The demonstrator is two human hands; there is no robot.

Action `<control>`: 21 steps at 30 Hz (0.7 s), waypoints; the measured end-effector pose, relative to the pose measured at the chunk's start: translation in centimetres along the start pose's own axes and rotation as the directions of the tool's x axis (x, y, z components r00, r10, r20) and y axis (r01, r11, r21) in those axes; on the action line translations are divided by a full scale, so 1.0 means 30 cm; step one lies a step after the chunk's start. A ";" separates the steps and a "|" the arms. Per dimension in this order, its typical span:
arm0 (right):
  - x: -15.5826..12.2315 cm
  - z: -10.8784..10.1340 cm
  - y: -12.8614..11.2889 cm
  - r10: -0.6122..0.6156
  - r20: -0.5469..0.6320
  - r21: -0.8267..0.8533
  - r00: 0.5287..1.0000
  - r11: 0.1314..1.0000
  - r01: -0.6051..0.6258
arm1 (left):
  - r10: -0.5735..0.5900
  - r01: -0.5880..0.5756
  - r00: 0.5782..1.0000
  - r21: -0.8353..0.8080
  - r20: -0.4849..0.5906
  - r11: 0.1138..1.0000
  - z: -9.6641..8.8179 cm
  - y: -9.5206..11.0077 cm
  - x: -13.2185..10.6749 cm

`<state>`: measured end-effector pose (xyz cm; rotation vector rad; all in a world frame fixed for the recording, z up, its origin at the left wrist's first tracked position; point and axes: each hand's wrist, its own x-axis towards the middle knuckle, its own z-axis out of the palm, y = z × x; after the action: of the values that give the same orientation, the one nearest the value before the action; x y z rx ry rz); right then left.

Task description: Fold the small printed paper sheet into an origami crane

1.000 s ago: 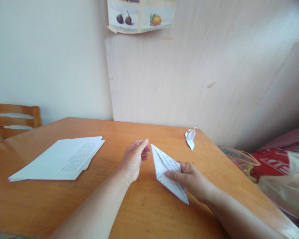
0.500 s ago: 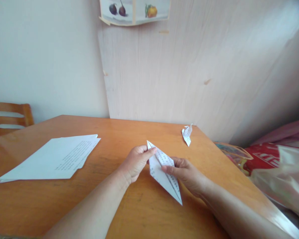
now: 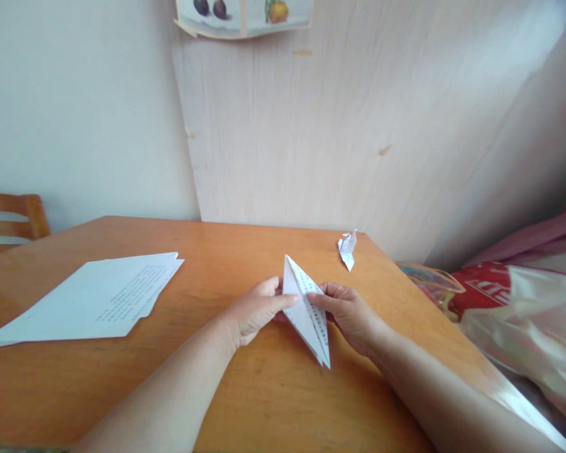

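Observation:
Between my two hands is a folded sheet of printed paper [image 3: 305, 314], a long narrow diamond with a crease down its middle and two points at its lower end. My left hand [image 3: 261, 308] pinches its left edge, thumb on top and fingers behind. On the opposite edge, my right hand [image 3: 346, 313] grips it with the thumb lying near the crease. The fingers under the paper are mostly hidden. It is held above the wooden table [image 3: 245, 402], tilted with its upper tip pointing away from me.
A stack of printed sheets [image 3: 85, 302] lies on the left of the table. Near the far right corner sits a small folded paper figure [image 3: 347, 250]. Beyond the right edge are plastic bags [image 3: 523, 321]. A wooden chair [image 3: 14, 217] stands at the far left, and a wall is behind.
The paper has been turned over or refolded: another face shows, and its lower end now has two points. My left hand has shifted down its edge. The view has swung slightly right.

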<state>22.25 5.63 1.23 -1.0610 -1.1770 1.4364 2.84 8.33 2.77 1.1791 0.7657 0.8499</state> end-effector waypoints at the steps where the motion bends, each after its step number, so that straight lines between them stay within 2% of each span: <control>1: 0.001 -0.002 0.000 0.001 -0.002 0.007 1.000 1.000 -0.001 | 0.005 -0.005 1.000 -0.003 0.016 1.000 0.001 -0.002 0.001; 6: 0.005 -0.005 -0.007 -0.006 0.018 0.019 1.000 1.000 0.006 | 0.039 -0.038 0.999 -0.011 0.015 0.999 -0.002 -0.008 0.013; 12: 0.019 -0.016 -0.003 0.012 0.003 -0.061 1.000 0.998 -0.012 | 0.041 -0.037 0.998 0.107 -0.039 0.994 0.001 0.004 0.001; 14: 0.022 -0.026 -0.003 0.032 0.024 -0.097 0.999 0.995 -0.030 | 0.036 -0.021 0.996 0.178 -0.081 0.984 -0.003 0.000 0.002; 15: 0.023 -0.030 -0.003 0.045 0.040 -0.121 0.998 0.992 -0.040 | 0.058 -0.023 0.988 0.237 -0.141 0.971 -0.009 -0.003 0.006; 16: 0.023 -0.035 -0.005 0.061 0.058 -0.148 0.996 0.988 -0.051 | 0.104 -0.033 0.970 0.309 -0.218 0.950 -0.016 -0.007 0.011; 17: 0.024 -0.040 -0.006 0.075 0.076 -0.176 0.994 0.983 -0.060 | 0.185 -0.050 0.933 0.398 -0.309 0.916 -0.026 -0.011 0.017; 18: 0.024 -0.045 -0.008 0.086 0.092 -0.204 0.992 0.977 -0.066 | 0.287 -0.066 0.875 0.490 -0.389 0.869 -0.036 -0.014 0.023; 19: 0.024 -0.049 -0.010 0.093 0.107 -0.234 0.990 0.970 -0.066 | 0.380 -0.096 0.829 0.566 -0.410 0.819 -0.046 -0.017 0.029; 20: 0.025 -0.053 -0.011 0.094 0.122 -0.269 0.988 0.962 -0.058 | 0.460 -0.146 0.802 0.621 -0.382 0.770 -0.055 -0.018 0.033; 21: 0.026 -0.057 -0.011 0.087 0.136 -0.306 0.987 0.951 -0.041 | 0.497 -0.190 0.807 0.657 -0.319 0.730 -0.061 -0.019 0.035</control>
<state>23.84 6.67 1.27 -1.2268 -1.5180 1.4338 1.86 9.99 1.74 1.7542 1.3105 1.3115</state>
